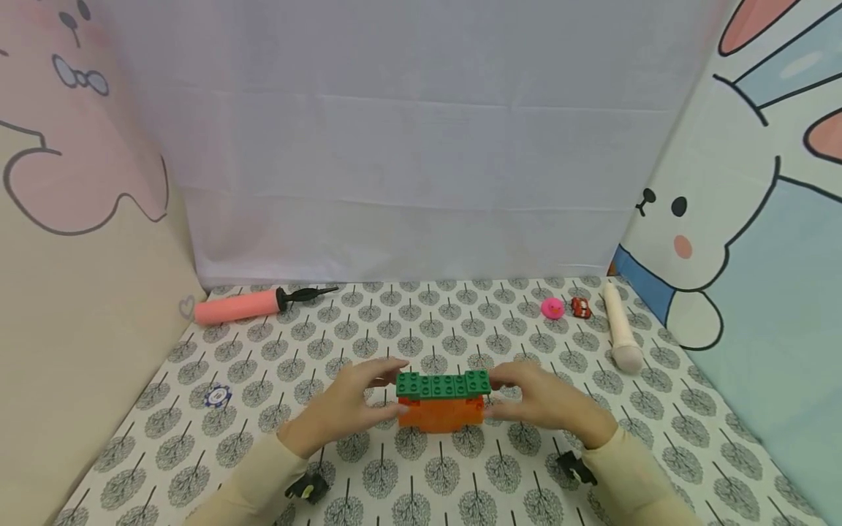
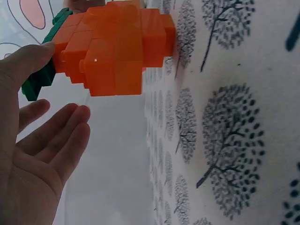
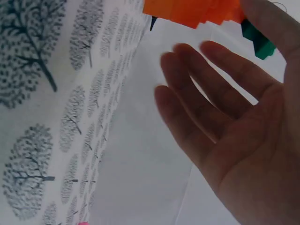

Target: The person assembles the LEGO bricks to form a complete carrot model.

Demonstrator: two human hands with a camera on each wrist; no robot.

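Note:
A model of toy building bricks (image 1: 439, 416) stands on the patterned cloth in front of me, orange below with a row of green bricks (image 1: 444, 386) along its top. At its left end is my left hand (image 1: 349, 400), thumb tip by the seam of green and orange. In the left wrist view the other fingers (image 2: 70, 140) are loosely extended, apart from the bricks. My right hand (image 1: 542, 396) flanks the opposite end, its thumb beside the bricks. The right wrist view shows its fingers (image 3: 187, 112) spread and relaxed, clear of the orange part.
A pink hand pump (image 1: 240, 307) with a black nozzle lies at the back left, and a blue-and-white poker chip (image 1: 218, 396) nearer. At the back right are a pink rubber duck (image 1: 552, 308), a red toy car (image 1: 581, 307) and a cream round-ended stick (image 1: 620, 329). Cloth walls surround the table.

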